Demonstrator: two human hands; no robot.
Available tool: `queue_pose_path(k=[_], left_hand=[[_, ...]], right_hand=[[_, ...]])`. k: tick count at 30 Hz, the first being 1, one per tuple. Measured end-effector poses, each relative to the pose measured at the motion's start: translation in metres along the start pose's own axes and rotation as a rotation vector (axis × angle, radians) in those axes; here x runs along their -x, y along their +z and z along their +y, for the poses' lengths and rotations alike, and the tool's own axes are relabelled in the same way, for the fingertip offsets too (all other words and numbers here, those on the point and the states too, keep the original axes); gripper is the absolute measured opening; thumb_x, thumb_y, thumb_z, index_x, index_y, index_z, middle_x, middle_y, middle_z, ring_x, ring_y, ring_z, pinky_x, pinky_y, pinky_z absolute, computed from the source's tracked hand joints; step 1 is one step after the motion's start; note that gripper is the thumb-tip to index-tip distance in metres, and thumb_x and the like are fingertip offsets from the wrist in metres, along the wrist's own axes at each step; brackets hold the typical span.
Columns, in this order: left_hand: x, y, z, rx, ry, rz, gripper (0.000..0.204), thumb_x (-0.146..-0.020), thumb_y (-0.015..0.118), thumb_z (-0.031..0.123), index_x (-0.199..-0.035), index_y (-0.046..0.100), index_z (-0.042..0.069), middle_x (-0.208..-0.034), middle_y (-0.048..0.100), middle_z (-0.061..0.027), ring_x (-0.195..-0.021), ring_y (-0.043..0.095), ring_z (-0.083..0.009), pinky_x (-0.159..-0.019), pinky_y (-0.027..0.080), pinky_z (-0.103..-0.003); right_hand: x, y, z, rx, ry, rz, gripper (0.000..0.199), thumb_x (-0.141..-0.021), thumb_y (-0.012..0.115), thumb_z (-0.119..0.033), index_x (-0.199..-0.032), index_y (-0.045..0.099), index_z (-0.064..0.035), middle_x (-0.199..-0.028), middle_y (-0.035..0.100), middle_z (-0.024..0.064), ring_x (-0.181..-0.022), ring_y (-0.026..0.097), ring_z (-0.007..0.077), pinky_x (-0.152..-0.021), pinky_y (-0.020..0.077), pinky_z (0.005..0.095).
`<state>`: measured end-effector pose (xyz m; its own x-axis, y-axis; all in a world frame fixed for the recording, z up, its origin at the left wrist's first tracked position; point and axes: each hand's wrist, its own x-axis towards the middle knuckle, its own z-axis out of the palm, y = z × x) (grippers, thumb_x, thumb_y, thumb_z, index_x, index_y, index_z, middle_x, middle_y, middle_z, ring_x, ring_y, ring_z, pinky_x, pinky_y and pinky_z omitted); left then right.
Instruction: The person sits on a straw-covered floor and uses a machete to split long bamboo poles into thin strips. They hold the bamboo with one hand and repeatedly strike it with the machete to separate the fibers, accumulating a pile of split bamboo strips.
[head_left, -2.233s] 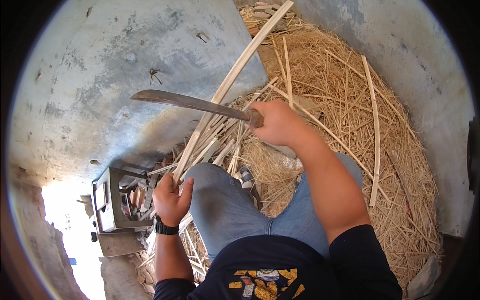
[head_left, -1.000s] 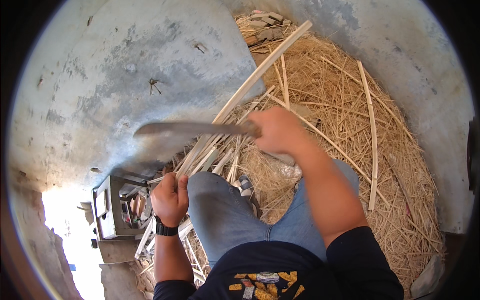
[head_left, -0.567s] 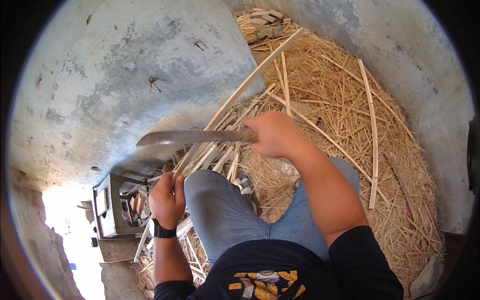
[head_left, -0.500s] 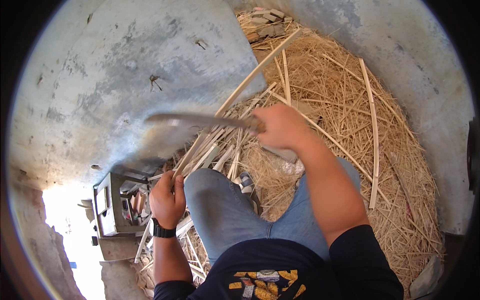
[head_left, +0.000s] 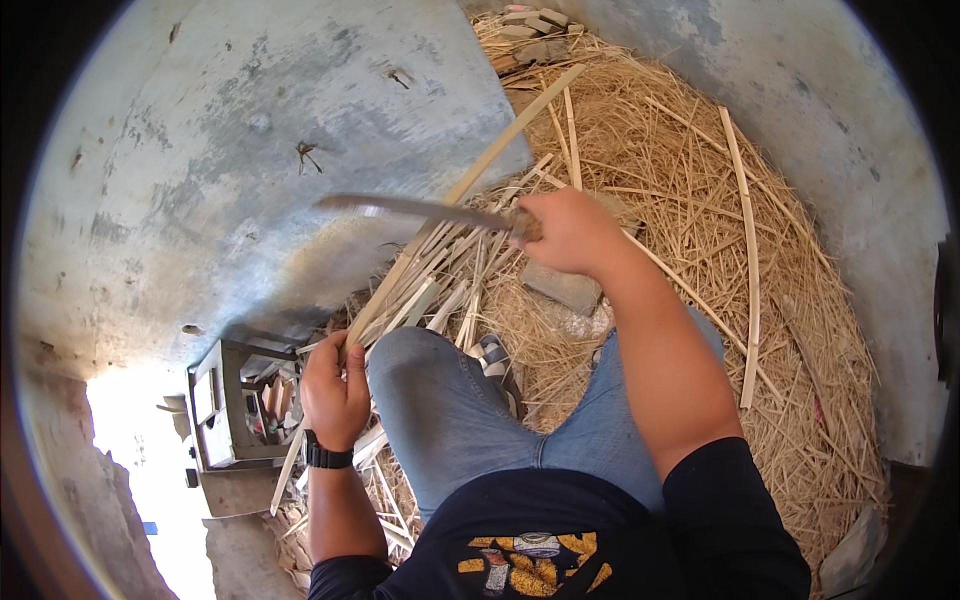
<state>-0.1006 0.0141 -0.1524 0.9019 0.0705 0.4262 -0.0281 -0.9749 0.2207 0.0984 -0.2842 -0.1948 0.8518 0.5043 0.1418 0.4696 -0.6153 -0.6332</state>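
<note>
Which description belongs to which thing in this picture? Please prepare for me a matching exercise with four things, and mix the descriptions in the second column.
Things:
1. Knife
2. Watch
3. Left hand
4. Jeans

Descriptions:
A. closed on a long pale strip
B. light blue
C. held in the right hand
D. black, strapped on

Right pairs: 1-C, 2-D, 3-A, 4-B

We hold a long, pale, flat strip (head_left: 481, 170) slanting away rightward; our brown-handled machete (head_left: 440, 212), blade blurred, crosses it, tip leftward.
</note>
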Motion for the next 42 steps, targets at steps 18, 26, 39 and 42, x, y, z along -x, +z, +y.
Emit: queue_pose_path(k=[18,26,39,42], left_hand=[[0.002,0.001,0.011,-0.028,-0.026,-0.063,0.022,-0.102,0.052,0.014,-0.103,0.068,0.000,-0.089,0.069,-0.0214,-0.079,0.067,-0.0386,-0.070,0.051,-0.043],[0.006,-0.003,0.007,-0.099,-0.027,-0.052,0.021,-0.102,0.052,0.013,-0.104,0.069,0.001,-0.091,0.070,-0.0211,-0.083,0.068,-0.0388,-0.072,0.052,-0.043],[0.017,-0.004,-0.006,0.189,-0.165,-0.179,0.028,-0.103,0.052,0.018,-0.092,0.069,-0.001,-0.068,0.061,-0.0167,-0.058,0.057,-0.0259,-0.056,0.043,-0.037],[0.017,-0.011,-0.004,0.180,-0.131,-0.189,0.030,-0.103,0.051,0.020,-0.092,0.068,-0.001,-0.066,0.060,-0.0150,-0.057,0.055,-0.0220,-0.056,0.042,-0.035]], right_hand=[[0.000,0.013,-0.016,-0.138,-0.099,-0.042,0.025,-0.085,0.073,-0.028,-0.099,0.071,-0.0074,-0.082,0.071,0.0142,-0.079,0.069,0.0312,-0.073,0.0539,0.0427],[-0.009,0.022,0.003,-0.288,-0.057,-0.045,0.034,-0.083,0.074,-0.033,-0.107,0.073,-0.0090,-0.093,0.073,0.0169,-0.089,0.070,0.0340,-0.081,0.0551,0.0435],[-0.008,0.033,-0.016,-0.096,-0.103,-0.048,0.036,-0.082,0.076,-0.031,-0.109,0.070,-0.0065,-0.090,0.073,0.0144,-0.086,0.071,0.0282,-0.078,0.0546,0.0439],[-0.004,0.012,-0.015,-0.050,-0.105,-0.108,0.036,-0.083,0.075,-0.030,-0.108,0.070,-0.0049,-0.092,0.073,0.0168,-0.088,0.072,0.0296,-0.080,0.0553,0.0442]])
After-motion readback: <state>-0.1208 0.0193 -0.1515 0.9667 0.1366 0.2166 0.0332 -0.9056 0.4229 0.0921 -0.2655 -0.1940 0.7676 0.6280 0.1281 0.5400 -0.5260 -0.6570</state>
